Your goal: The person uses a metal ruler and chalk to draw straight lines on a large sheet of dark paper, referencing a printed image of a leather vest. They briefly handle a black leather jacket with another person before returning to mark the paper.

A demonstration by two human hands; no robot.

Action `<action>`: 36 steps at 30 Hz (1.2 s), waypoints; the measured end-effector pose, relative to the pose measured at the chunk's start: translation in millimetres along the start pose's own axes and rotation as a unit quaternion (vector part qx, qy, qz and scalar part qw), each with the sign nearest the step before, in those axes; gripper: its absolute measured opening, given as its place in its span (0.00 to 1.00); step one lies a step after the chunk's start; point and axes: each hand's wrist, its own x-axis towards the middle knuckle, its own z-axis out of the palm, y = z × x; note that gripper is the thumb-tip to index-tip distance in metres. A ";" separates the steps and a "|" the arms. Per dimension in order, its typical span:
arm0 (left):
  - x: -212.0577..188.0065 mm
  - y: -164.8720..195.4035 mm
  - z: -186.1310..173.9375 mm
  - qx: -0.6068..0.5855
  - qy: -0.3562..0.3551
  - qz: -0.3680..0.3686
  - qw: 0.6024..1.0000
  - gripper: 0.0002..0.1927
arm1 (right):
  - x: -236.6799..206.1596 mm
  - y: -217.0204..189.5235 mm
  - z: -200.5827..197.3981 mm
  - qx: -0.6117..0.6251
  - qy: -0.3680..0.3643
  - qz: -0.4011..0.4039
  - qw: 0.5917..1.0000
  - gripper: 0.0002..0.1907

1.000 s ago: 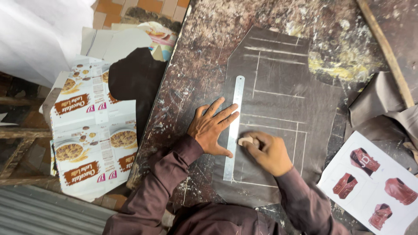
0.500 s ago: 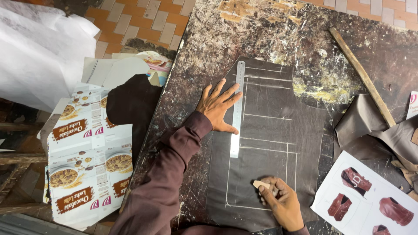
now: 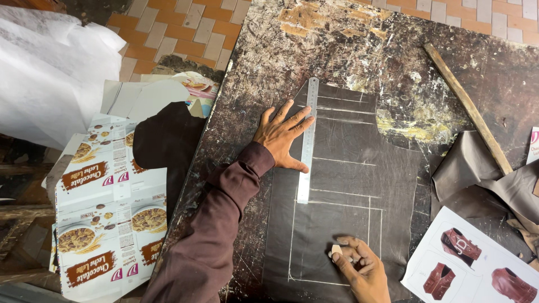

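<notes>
A dark brown leather piece (image 3: 359,185) with white chalk lines lies flat on a worn, scratched table (image 3: 337,45). A long metal ruler (image 3: 307,140) lies upright along the piece's left edge. My left hand (image 3: 281,137) is spread flat, fingers pressing on the ruler's left side. My right hand (image 3: 359,266) is lower down on the leather, fingers pinched on a small pale chalk piece (image 3: 336,251) that touches the leather near a chalk line.
A wooden stick (image 3: 469,109) lies diagonally at the table's right. Folded brown leather (image 3: 483,174) and a sheet with pictures of brown vests (image 3: 477,264) sit at the lower right. Flattened cereal cartons (image 3: 106,224), a dark scrap (image 3: 165,140) and white fabric (image 3: 50,73) lie left of the table.
My right hand with the chalk has slid down the leather from beside the ruler to its lower part. The left hand stays on the ruler. The view has shifted.
</notes>
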 end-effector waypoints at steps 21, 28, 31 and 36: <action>4.2 0.6 2.7 0.011 -0.018 -0.002 1.000 0.74 | 0.6 -8.3 2.0 0.013 0.003 0.011 1.000 0.18; 3.5 4.5 -3.4 0.004 -0.021 -0.011 1.000 0.74 | -0.4 -10.3 3.5 0.032 0.008 0.028 0.999 0.19; 2.5 10.2 -14.6 0.011 -0.036 -0.024 0.999 0.74 | -0.2 -8.0 2.2 0.029 0.005 0.039 0.999 0.20; 5.9 30.1 -32.0 0.049 -0.031 -0.020 0.998 0.64 | 8.8 -27.1 -12.3 0.029 0.000 0.016 0.999 0.13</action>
